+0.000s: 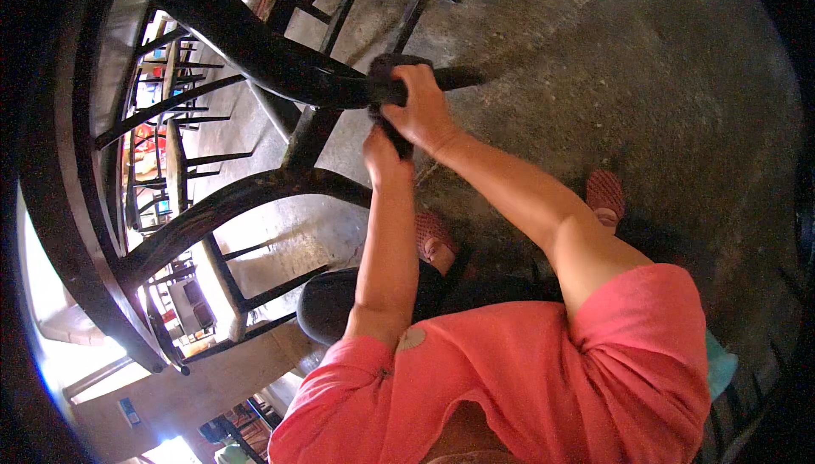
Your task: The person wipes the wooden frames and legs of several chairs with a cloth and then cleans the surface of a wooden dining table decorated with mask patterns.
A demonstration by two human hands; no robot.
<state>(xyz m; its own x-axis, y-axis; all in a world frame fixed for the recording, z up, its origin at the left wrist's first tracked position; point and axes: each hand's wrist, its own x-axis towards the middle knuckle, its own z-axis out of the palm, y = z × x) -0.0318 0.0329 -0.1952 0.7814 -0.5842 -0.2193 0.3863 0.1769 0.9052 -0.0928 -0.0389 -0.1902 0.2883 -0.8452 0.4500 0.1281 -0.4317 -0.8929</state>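
Note:
A dark cloth (pixel 400 64) is bent around the end of a curved dark wooden leg (pixel 305 82). The leg belongs to a piece of furniture with a broad curved rim, likely a table. My right hand (pixel 420 104) grips the cloth from above, its fingers curled over the leg. Just below, my left hand (pixel 384 153) is closed on the cloth's hanging end. Both hands are slightly blurred, and the palm sides are hidden. A second curved leg (pixel 255 193) lies to the left of my left hand, joined to the first by a crosspiece (pixel 312 136).
The large curved rim (pixel 70 165) fills the left side. Dark furniture frames (pixel 375 9) stand on the concrete floor (pixel 605 75) at the top. More furniture frames (pixel 172 145) show behind the legs. My shoes (pixel 605 190) are on the floor below my arms.

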